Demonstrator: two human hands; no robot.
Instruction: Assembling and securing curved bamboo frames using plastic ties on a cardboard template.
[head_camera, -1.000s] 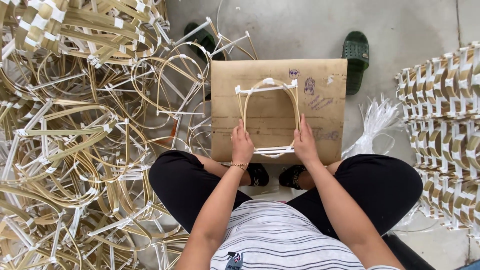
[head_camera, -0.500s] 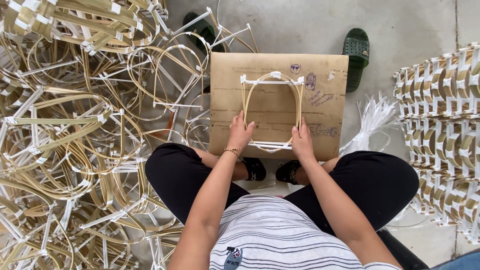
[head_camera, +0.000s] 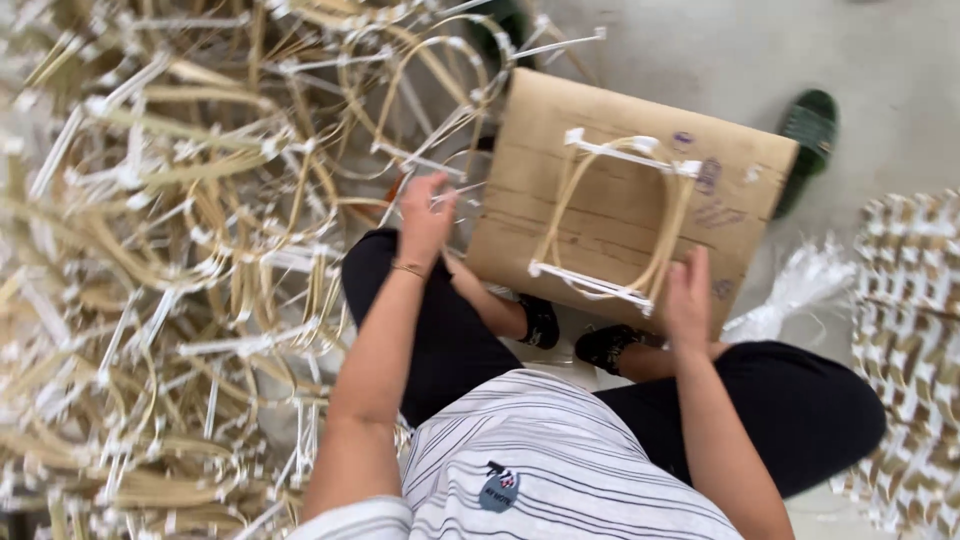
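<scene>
Right hand grips the near corner of the bamboo frame lying on the cardboard board. Left hand, fingers loosely spread and holding nothing, hovers left of the board beside the heap of frames.

Brown cardboard box ahead, purple marks on top

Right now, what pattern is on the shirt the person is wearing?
White with thin dark stripes, on the shirt, seen best in the head view.
</scene>
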